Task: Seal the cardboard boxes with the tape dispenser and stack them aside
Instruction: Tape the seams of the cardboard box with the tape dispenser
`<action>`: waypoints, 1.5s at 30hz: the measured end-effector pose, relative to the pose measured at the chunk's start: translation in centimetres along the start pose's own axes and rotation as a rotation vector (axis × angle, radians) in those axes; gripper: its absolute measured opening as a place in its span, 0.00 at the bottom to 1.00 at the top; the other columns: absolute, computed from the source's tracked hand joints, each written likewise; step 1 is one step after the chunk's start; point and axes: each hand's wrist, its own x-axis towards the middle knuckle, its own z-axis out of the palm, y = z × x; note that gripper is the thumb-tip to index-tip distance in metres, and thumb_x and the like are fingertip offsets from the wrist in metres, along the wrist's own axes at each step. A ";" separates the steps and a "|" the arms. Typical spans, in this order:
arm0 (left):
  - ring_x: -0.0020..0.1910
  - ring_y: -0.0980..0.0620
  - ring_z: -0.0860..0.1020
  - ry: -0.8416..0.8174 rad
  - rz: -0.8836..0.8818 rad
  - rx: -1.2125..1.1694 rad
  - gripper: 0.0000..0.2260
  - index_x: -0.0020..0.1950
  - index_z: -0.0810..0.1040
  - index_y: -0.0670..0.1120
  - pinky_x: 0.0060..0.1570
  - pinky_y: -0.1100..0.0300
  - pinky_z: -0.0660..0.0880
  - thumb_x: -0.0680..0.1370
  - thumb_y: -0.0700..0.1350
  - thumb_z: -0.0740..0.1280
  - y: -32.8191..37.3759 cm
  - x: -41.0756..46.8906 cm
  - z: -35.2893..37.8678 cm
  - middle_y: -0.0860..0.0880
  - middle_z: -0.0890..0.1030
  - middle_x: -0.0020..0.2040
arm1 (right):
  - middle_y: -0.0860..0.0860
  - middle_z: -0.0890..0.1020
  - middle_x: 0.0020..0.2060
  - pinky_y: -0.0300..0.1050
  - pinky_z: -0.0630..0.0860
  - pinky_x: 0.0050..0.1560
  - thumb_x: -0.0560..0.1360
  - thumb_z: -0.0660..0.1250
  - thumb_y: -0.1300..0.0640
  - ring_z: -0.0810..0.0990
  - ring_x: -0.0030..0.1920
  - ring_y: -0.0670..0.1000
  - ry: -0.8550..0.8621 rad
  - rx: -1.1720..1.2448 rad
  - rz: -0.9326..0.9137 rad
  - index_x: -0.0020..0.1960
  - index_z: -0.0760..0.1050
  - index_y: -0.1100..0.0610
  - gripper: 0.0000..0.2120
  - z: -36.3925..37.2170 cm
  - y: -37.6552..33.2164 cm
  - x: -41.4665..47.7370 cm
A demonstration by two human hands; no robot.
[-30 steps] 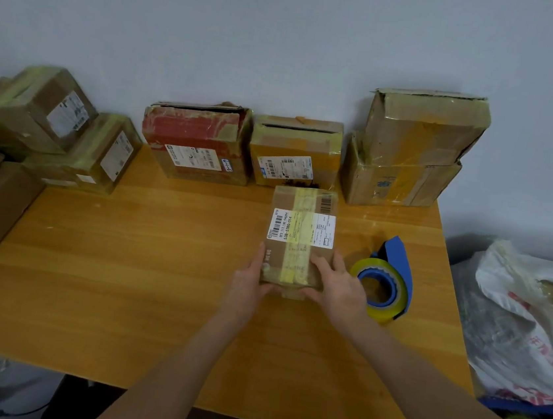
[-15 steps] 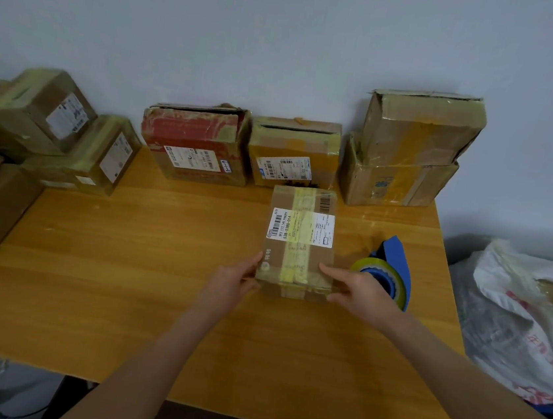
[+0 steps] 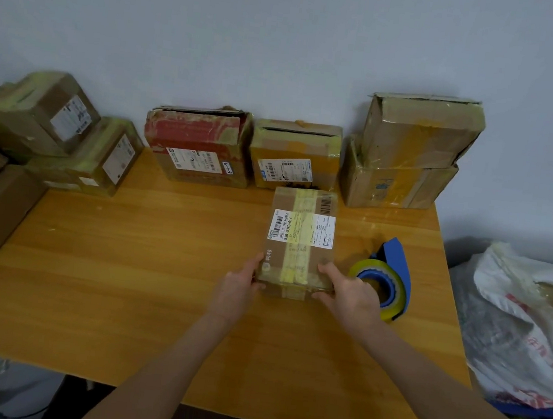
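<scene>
a wooden table [image 3: 113, 301] stands against a pale wall, with a crumpled white bag [image 3: 524, 323] off its right edge. nearest, two bare forearms reach in. the left hand [image 3: 238, 286] and right hand [image 3: 349, 295] grip the near corners of a small box [image 3: 298, 246], thumbs on its top and fingers down its sides. the box lies flat on the table, with a strip of yellowish tape running lengthwise over its white label. the blue tape dispenser [image 3: 388, 277] with its yellow roll rests just beside the right hand and partly behind it; neither hand holds it.

further back along the wall sit a red-faced box [image 3: 199, 145], a yellow-taped box [image 3: 295, 156] and two stacked boxes [image 3: 412, 156]. several of these show dark gaps at the top. a pile of taped boxes [image 3: 46, 135] crowds the left end.

this box looks sealed, so the step in hand is likely moving it aside. that calls for a firm two-handed lift clear of the dispenser, then setting it squarely on the left pile.
</scene>
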 end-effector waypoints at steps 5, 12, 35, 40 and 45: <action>0.58 0.47 0.77 -0.037 -0.086 0.067 0.43 0.77 0.55 0.44 0.55 0.54 0.77 0.71 0.56 0.74 2.0 0.8 0.5 0.44 0.77 0.62 | 0.46 0.76 0.37 0.39 0.64 0.26 0.73 0.60 0.30 0.74 0.32 0.48 -0.023 -0.079 0.095 0.59 0.61 0.49 0.28 -0.8 -2.0 0.9; 0.55 0.50 0.78 -0.055 -0.040 0.045 0.30 0.74 0.63 0.46 0.47 0.60 0.76 0.76 0.56 0.67 0.5 1.1 -0.2 0.49 0.77 0.62 | 0.46 0.77 0.37 0.42 0.70 0.28 0.75 0.55 0.30 0.76 0.33 0.49 -0.044 0.059 0.118 0.66 0.60 0.49 0.28 -1.2 -0.5 0.5; 0.49 0.54 0.76 -0.098 -0.365 -0.836 0.22 0.72 0.68 0.47 0.42 0.64 0.75 0.78 0.44 0.67 0.3 3.2 -3.0 0.47 0.77 0.64 | 0.54 0.78 0.63 0.38 0.72 0.36 0.70 0.77 0.55 0.77 0.51 0.51 -0.131 1.121 0.607 0.70 0.68 0.58 0.33 -0.9 -5.4 3.1; 0.52 0.52 0.76 0.130 -0.361 -0.905 0.22 0.68 0.67 0.45 0.42 0.64 0.76 0.77 0.46 0.69 -2.3 2.0 -7.3 0.46 0.76 0.61 | 0.49 0.77 0.55 0.40 0.70 0.38 0.65 0.80 0.54 0.76 0.48 0.44 -0.155 1.246 0.420 0.67 0.65 0.50 0.36 -1.3 -9.4 4.5; 0.50 0.56 0.76 0.286 -0.358 -0.878 0.18 0.61 0.67 0.51 0.38 0.67 0.73 0.76 0.49 0.70 -6.3 -0.3 -12.9 0.52 0.76 0.53 | 0.52 0.78 0.58 0.48 0.78 0.43 0.70 0.76 0.57 0.80 0.50 0.51 -0.266 1.379 0.296 0.65 0.66 0.49 0.29 -1.5 -15.5 6.0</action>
